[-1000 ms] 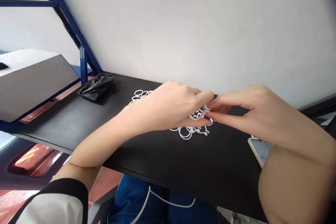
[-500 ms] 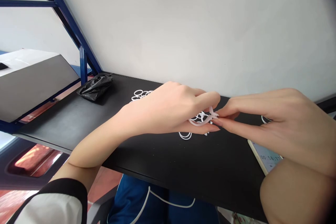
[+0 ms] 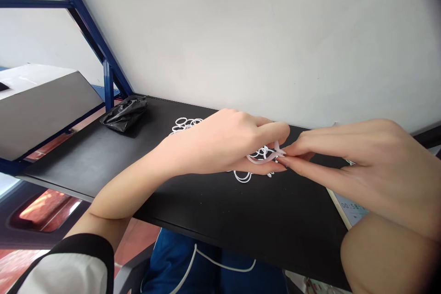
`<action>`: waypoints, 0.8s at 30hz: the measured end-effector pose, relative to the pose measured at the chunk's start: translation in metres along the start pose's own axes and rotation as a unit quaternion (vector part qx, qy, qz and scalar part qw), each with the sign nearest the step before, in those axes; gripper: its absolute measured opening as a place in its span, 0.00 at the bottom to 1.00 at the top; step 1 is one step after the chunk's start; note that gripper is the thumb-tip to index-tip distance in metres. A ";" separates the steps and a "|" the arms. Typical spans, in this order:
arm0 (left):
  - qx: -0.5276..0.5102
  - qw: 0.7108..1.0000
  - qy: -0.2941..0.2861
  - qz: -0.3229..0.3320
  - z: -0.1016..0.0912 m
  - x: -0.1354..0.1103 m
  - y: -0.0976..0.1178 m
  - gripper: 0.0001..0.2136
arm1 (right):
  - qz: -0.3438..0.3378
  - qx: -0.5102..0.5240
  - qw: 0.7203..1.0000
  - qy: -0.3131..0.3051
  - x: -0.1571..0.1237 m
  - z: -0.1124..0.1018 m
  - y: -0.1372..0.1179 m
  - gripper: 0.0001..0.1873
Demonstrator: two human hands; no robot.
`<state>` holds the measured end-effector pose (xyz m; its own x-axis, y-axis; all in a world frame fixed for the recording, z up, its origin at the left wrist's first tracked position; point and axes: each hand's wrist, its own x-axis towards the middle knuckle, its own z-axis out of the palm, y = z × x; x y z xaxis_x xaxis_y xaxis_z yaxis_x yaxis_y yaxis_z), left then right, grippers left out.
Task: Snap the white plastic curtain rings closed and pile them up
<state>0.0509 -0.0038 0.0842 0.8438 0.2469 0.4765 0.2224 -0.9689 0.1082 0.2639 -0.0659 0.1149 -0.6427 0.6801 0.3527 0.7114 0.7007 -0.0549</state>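
My left hand [image 3: 227, 144] and my right hand [image 3: 347, 156] meet fingertip to fingertip above a black table [image 3: 103, 156]. Both pinch a thin white plastic ring [image 3: 267, 158], which bends between them. Under the hands lies a small pile of white rings [image 3: 245, 176]; most of it is hidden by my left hand. A second cluster of white rings [image 3: 184, 124] lies farther back on the table, left of my left hand.
A crumpled black plastic bag [image 3: 124, 112] sits at the table's far left corner. A phone [image 3: 349, 209] with a lit screen lies at the right, partly under my right forearm. A white wall rises behind the table, and a blue metal frame [image 3: 93, 32] stands at the left.
My right hand has drawn rightward and slightly down, pulling the white ring out longer between the two hands. My left hand has hardly moved.
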 end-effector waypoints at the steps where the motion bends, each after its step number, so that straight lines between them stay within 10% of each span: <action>1: 0.000 1.000 -0.001 -0.001 0.000 0.000 0.000 0.13 | -0.004 -0.005 1.000 0.002 0.000 0.000 0.000 0.15; 24: 0.007 1.000 0.015 0.010 -0.001 0.000 0.000 0.15 | -0.015 -0.016 1.000 0.013 0.000 0.000 -0.001 0.16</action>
<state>0.0500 -0.0034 0.0852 0.8332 0.2277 0.5039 0.2129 -0.9731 0.0876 0.2634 -0.0666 0.1148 -0.6560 0.6536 0.3774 0.7017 0.7123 -0.0139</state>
